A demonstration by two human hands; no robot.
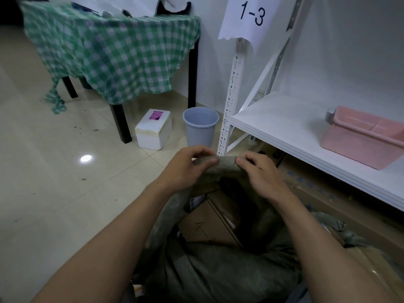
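- Woven sack (218, 276), grey-green, stands on the floor (54, 182) from frame centre down to 6 o'clock. Its mouth faces up toward the camera.
- Rolled rim (226, 164) of the sack sits just below centre. Its long axis between the two hands runs 9 to 3 o'clock, roughly level. Past the left hand the rim curves away toward 7 o'clock.
- Left hand (185, 169): fingers curled, thumb and fingers pinching the rolled rim at its 9 o'clock end.
- Right hand (262, 173): fingers curled over the rim's 3 o'clock end, pinching it likewise.
- Cardboard box (209, 221) lies inside the sack mouth. Only a top face shows, and the pen mark on it is unreadable.
- The sack's interior at 5 o'clock of the rim is too dark to make out. The sack base is cut off by the lower frame edge.
- White shelf (284, 127) at 3 o'clock carries a pink basket (363, 138), which is clipped by the right edge.
- Cartons under the shelf are largely hidden.
- Grey bin (200, 127) at 12 o'clock of the hands, with a white foam box (153, 130) just beside it at 11.
- Bench with a green checked cloth (113, 53) at 11 o'clock, blurred.
- Paper sign "1-3" (251, 16) at 1 o'clock.
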